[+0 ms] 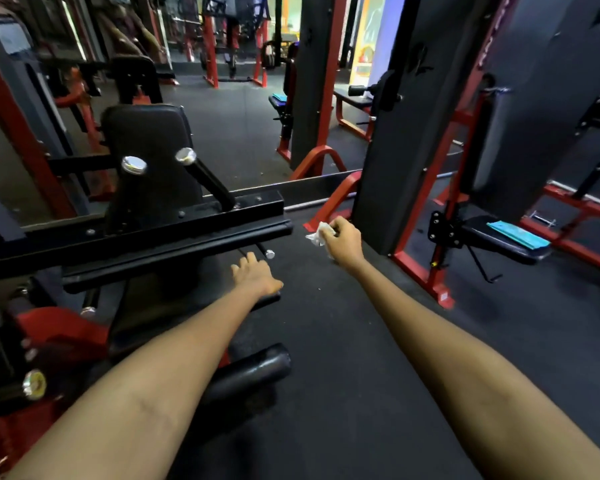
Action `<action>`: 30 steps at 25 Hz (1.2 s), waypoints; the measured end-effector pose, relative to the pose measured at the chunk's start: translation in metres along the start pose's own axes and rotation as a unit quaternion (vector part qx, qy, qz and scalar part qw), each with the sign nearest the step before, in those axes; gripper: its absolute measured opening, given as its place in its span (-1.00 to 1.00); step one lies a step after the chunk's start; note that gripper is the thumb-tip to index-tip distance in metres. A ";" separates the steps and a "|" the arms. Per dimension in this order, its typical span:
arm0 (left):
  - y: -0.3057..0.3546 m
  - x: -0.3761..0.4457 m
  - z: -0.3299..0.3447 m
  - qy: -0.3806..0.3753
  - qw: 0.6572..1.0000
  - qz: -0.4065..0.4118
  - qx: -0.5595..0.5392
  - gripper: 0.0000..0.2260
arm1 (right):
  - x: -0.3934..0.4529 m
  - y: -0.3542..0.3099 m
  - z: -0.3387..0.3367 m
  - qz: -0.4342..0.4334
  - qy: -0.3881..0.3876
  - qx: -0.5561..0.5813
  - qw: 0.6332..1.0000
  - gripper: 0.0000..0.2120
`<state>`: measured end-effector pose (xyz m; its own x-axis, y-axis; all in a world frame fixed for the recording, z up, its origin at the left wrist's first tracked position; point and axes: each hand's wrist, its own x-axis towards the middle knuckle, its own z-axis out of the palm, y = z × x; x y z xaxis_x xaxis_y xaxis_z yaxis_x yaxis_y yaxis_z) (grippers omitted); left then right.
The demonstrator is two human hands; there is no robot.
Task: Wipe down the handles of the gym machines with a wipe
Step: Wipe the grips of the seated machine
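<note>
While your right hand [343, 241] hangs out over the dark floor [343, 393] with a crumpled white wipe [320, 234] pinched in its curled fingers, no handle is being rubbed at this moment — the wipe is in the air, clear of every machine. Your left hand [255, 276] reaches forward with fingers fairly straight, holding nothing, its fingertips just beside a thin chrome-capped peg [266, 251] that juts from under the black crossbeam [174, 230] of the machine on your left. I cannot tell whether the fingers actually touch that peg.

So you look to be between handles, lining up the next one. The nearest candidates are on that left machine: two black handles with chrome end caps, one short [134, 165] and one angled [205, 178], both rising above the crossbeam in front of the black pad [146, 133].

The next move, as I judge it, calls for bringing the wipe across to the left and up — then wrapping it round a grip and drawing along its length.
</note>
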<state>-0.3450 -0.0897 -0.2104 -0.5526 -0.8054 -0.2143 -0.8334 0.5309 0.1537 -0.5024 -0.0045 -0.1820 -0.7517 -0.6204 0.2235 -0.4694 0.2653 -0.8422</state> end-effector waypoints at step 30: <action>0.174 0.353 0.020 0.006 0.990 -0.100 -0.096 -0.44 | 0.369 0.139 0.027 0.079 -0.225 -0.039 0.970 -0.66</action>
<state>-0.6850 -0.2768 -0.2782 -0.3753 -0.8933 -0.2474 -0.9082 0.3010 0.2908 -0.8321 -0.2166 -0.2297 -0.5471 -0.8224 -0.1560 -0.4116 0.4265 -0.8054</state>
